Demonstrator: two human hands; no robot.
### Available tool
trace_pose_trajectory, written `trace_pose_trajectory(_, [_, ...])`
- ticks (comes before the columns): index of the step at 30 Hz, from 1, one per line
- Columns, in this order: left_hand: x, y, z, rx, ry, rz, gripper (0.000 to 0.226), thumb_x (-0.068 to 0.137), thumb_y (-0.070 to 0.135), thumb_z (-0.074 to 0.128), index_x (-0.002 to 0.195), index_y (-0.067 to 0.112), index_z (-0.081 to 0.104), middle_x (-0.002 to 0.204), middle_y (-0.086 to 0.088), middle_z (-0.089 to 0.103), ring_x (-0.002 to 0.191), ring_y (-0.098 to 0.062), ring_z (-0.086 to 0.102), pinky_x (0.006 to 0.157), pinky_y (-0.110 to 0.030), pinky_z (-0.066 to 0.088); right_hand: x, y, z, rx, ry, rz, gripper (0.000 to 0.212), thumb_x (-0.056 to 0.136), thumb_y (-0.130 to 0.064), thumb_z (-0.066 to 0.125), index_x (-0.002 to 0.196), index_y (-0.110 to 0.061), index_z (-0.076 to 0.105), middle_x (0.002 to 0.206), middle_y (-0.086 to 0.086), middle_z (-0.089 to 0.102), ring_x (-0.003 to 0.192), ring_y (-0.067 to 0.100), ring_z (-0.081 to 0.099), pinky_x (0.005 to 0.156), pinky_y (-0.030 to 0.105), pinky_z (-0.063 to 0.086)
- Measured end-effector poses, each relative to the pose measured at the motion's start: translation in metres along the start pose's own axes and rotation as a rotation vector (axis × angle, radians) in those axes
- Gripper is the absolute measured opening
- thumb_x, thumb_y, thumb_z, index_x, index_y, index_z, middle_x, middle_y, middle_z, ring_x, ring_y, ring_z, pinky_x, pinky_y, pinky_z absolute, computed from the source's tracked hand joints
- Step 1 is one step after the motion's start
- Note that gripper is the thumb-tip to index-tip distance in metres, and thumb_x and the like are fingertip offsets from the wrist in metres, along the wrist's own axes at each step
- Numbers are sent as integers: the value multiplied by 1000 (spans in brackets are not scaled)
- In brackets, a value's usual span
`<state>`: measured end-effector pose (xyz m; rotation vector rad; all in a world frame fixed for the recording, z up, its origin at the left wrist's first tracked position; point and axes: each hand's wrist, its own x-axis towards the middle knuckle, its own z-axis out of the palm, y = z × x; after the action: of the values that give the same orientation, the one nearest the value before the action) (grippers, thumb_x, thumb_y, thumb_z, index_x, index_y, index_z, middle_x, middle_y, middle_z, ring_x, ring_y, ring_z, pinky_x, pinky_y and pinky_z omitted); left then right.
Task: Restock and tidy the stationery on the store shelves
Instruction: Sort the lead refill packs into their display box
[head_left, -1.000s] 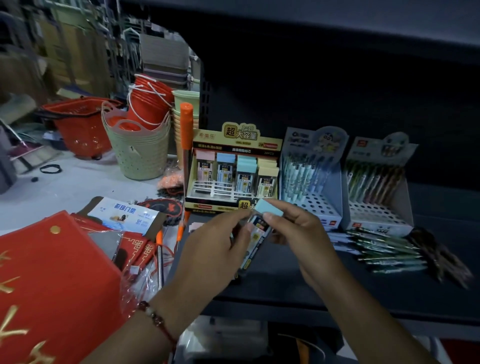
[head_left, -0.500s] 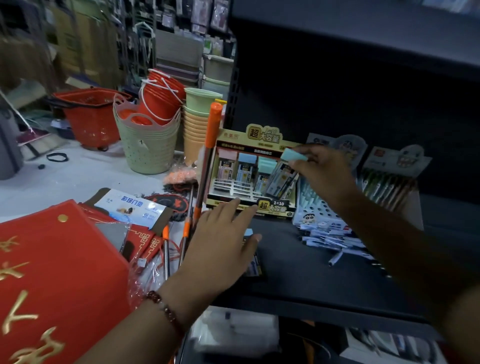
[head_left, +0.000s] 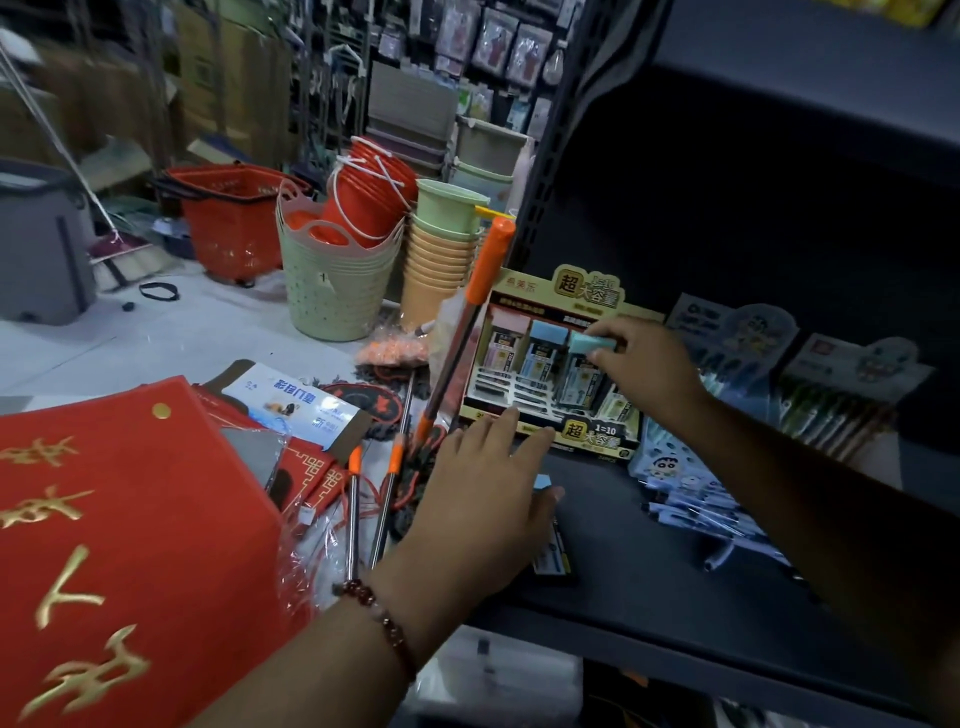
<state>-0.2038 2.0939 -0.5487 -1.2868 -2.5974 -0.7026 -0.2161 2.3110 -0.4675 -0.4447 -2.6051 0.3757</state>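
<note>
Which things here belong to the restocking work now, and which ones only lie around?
Part of the job:
- right hand, pinching a teal-capped pack
- yellow display box
- left hand, flat over another pack on the shelf
- loose pens

Just lying about:
- red banner
- orange-handled poles
- green baskets
- stacked cups

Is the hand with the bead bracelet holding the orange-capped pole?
No, the left hand lies flat on the dark shelf, beside the orange-capped pole.
</note>
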Motion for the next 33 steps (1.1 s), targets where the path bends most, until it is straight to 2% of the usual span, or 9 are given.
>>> trace_pose_trajectory(2, [0, -3, -1, -1, -1, -3, 59, 99, 50, 38, 152, 30, 21, 161, -5, 15, 145, -24, 15, 117, -41, 15, 2, -1, 1, -5, -13, -6, 25, 89, -16, 66, 112, -21, 70, 100, 2, 67, 72, 11, 55, 64, 24, 38])
trace_pose_trajectory(6, [-1, -7, -1, -12, -12, -25, 60, 99, 51, 38, 152, 31, 20, 161, -5, 15, 146, -24, 16, 117, -41, 15, 5, -6, 0, -13, -84, -32, 27, 90, -16, 66, 115, -23, 69, 94, -2, 65, 64, 5, 57, 54, 23, 39])
trace_pose_trajectory(11, [-3, -9, -3, -16, -26, -38, 59, 99, 50, 37, 152, 31, 20, 161, -5, 16, 146, -25, 17, 117, -41, 16, 10, -5, -4, -29, -126, -36, 26, 91, -15, 64, 116, -21, 69, 94, -3, 65, 64, 4, 56, 54, 22, 37])
trace_pose_trajectory(15, [-4, -9, -2, -18, -27, -37, 59, 99, 49, 38, 152, 30, 21, 161, -5, 17, 146, -25, 17, 116, -41, 17, 12, 1, -8, -63, -167, -23, 25, 90, -17, 66, 114, -21, 69, 103, 0, 68, 75, 7, 61, 62, 23, 44])
trace_pose_trajectory(19, [-4, -9, -3, -33, -39, -44, 58, 99, 49, 39, 152, 31, 21, 161, -5, 16, 146, -24, 16, 116, -40, 17, 8, 0, -4, -41, -116, -17, 25, 90, -16, 65, 114, -21, 68, 97, -3, 66, 72, 6, 60, 59, 23, 45])
trace_pose_trajectory(23, [-4, -8, -1, -39, -51, -46, 58, 99, 50, 38, 151, 31, 22, 162, -4, 15, 146, -24, 16, 116, -41, 18, 7, -1, 7, -37, -21, -29, 27, 91, -16, 65, 117, -19, 68, 104, 0, 67, 73, 7, 56, 58, 21, 41])
trace_pose_trajectory(29, [-3, -8, 1, -53, -67, -57, 58, 99, 50, 40, 151, 31, 22, 162, -3, 15, 145, -24, 18, 115, -41, 19, 6, 0, 15, -44, 56, -20, 28, 90, -15, 65, 118, -16, 68, 115, 4, 60, 90, 13, 52, 80, 25, 41])
trace_pose_trajectory(31, [-3, -8, 2, -54, -70, -61, 58, 99, 50, 40, 151, 31, 23, 161, -3, 16, 145, -24, 19, 115, -41, 19, 5, 2, 17, -131, 83, -39, 30, 91, -18, 64, 121, -16, 67, 119, 3, 56, 97, 17, 54, 85, 28, 44])
trace_pose_trajectory(33, [-3, -9, 2, -52, -73, -61, 58, 99, 50, 40, 151, 31, 23, 161, -3, 17, 145, -25, 19, 115, -42, 20, 5, 6, 17, -239, 81, -68, 32, 92, -22, 64, 124, -19, 67, 130, 3, 56, 113, 23, 54, 93, 33, 45])
